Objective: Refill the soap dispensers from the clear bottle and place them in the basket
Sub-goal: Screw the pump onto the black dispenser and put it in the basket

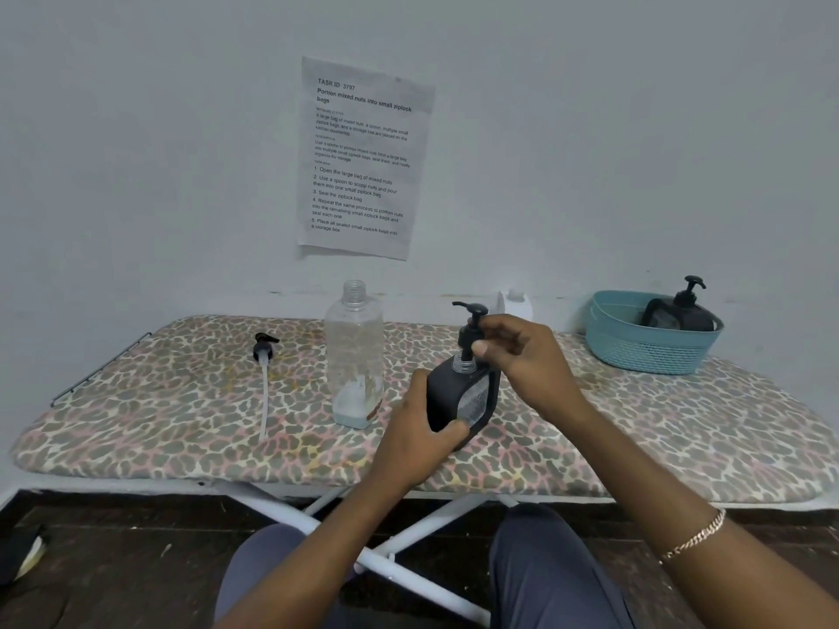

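Two dispensers in sight: one in hand, one already binned. Far L of the fingers: spare pump (265,349) w/ long white tube, flat on ironing board (136,424), untouched. Nearer, just L of the L-hand fingers: clear bottle (354,356), upright, cap off, only a little pale liquid at the bottom.

L hand (415,431): fingers and thumb wrapped round lower body of black dispenser (461,401), steadying it on the board. R hand (522,356): thumb and fingertips (480,347) pinched on pump head (472,324) at the collar. Pump sitting in the neck w/ clear thread showing below, so prob. not screwed down yet.

Far R of the fingers, well apart: blue basket (649,351) w/ second black dispenser (685,311) inside, pump on.

Handling, as a guess: rigid flat-sided plastic, weighty if filled, poss. slick w/ soap near the neck. Best held low round the body, not by the pump till collar tight; otherwise risk of pump lifting out and a spill. Twist at the collar, not the spout. For the carry to basket: grip mid-body, keep upright. Clear bottle light, near empty, easy to knock over w/ the L wrist.
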